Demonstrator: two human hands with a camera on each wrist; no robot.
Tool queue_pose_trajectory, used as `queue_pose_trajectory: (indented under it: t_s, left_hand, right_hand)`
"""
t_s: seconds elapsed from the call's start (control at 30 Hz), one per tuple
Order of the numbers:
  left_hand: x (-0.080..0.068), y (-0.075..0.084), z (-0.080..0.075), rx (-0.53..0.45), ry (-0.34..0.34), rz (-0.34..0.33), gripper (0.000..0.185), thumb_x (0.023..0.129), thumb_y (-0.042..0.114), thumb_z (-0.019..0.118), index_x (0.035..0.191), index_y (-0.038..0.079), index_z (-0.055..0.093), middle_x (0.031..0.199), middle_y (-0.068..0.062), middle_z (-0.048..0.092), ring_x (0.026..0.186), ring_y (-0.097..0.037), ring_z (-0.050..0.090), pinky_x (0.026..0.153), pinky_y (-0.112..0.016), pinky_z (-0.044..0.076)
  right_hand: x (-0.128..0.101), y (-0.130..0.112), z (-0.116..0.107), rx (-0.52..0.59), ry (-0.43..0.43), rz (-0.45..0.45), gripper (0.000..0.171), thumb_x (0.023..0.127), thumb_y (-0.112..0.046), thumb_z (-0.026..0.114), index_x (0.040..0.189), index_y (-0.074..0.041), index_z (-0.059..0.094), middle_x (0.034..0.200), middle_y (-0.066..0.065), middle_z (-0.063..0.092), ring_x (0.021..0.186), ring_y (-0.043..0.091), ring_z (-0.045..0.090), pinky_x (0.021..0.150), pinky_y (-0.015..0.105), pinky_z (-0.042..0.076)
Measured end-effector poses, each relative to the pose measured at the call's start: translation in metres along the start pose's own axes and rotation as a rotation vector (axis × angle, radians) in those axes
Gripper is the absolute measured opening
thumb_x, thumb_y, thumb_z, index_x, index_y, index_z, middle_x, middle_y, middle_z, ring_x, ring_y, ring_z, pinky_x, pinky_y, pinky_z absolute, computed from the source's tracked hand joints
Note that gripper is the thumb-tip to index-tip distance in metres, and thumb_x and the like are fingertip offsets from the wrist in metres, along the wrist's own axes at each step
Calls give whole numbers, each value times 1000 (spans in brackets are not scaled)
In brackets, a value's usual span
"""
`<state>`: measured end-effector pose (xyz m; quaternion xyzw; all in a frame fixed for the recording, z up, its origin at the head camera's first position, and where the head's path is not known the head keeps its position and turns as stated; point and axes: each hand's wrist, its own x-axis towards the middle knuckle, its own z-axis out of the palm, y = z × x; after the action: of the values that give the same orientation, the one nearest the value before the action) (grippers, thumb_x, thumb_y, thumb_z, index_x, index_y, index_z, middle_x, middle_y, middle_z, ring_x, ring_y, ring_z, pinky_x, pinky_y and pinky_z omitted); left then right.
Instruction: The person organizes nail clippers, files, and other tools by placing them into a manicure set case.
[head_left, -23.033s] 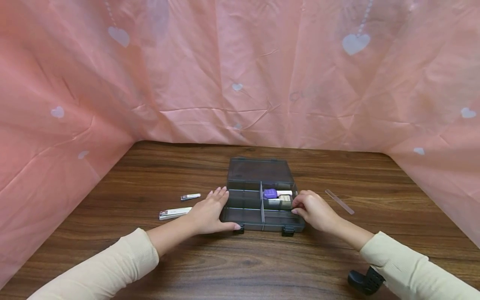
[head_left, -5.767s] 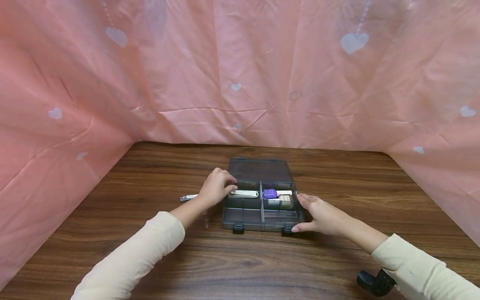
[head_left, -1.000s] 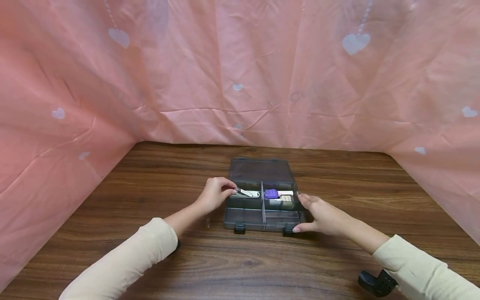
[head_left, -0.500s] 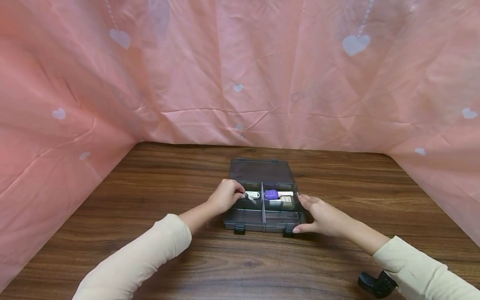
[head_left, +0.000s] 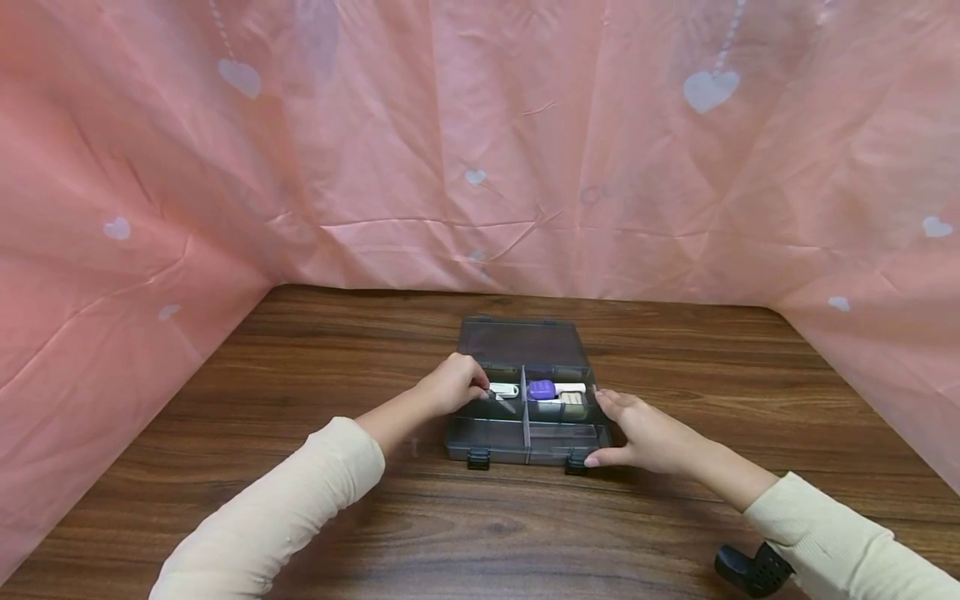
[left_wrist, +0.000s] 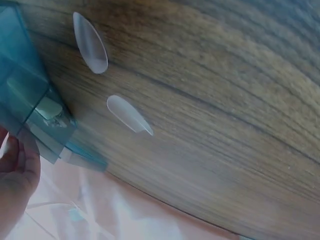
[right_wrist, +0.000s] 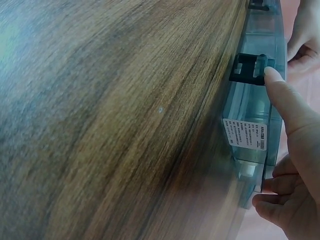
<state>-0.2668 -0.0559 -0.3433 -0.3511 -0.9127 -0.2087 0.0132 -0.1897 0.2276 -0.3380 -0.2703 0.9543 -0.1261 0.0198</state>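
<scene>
Two hands work at the smoke-grey clear plastic compartment box [head_left: 525, 417]. From the head view, my left hand [head_left: 453, 385] has pushed further over the far-left compartment than half a second ago, fingers pinching the small silver nail clipper [head_left: 501, 393] down beside the white one [head_left: 507, 388]; I judge placement nearly done. Left wrist view shows only tabletop [left_wrist: 225, 100]. Right wrist view: my right hand [right_wrist: 292, 150], fingers relaxed, steadies the box's near-right corner, thumb on the black latch [right_wrist: 248, 69].
</scene>
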Motion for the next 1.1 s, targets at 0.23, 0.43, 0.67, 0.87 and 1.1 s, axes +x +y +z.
queue_pose_trajectory:
  t_s: [0.23,0.43,0.67,0.87,1.1]
  left_hand:
    - [-4,-4,-3,-26,26,35,11,83,5,66,89,-2,73,85,-10,72,79,-17,66,71,-25,53]
    - [-18,-11,-8,-59,184,68,10,83,9,67,87,2,73,85,-6,71,83,-18,65,76,-30,52]
    - [-41,-19,-14,-98,339,47,9,81,11,69,86,4,73,85,-4,70,83,-18,63,76,-34,50]
    - [-56,-32,-15,-191,371,8,10,79,10,71,86,3,72,85,-6,70,81,-17,64,73,-29,53]
    - [-77,-51,-16,-296,286,-73,15,83,9,68,93,-1,70,88,-9,69,77,-10,61,66,-22,51]
  right_hand:
    - [0,0,-1,1,-15,9,97,75,-59,65,130,17,40,134,35,41,124,49,41,98,56,39]
    - [0,1,-1,3,-19,8,98,74,-59,64,130,17,40,135,36,41,124,50,41,98,56,40]
    - [0,1,-3,9,-21,14,98,74,-59,65,130,18,40,134,36,41,125,50,40,98,56,39]
    - [0,1,-2,8,-12,1,96,75,-56,66,130,18,40,133,37,42,124,50,41,98,56,39]
    - [0,1,-2,7,-16,7,97,74,-58,66,130,18,40,134,37,41,124,50,41,98,56,40]
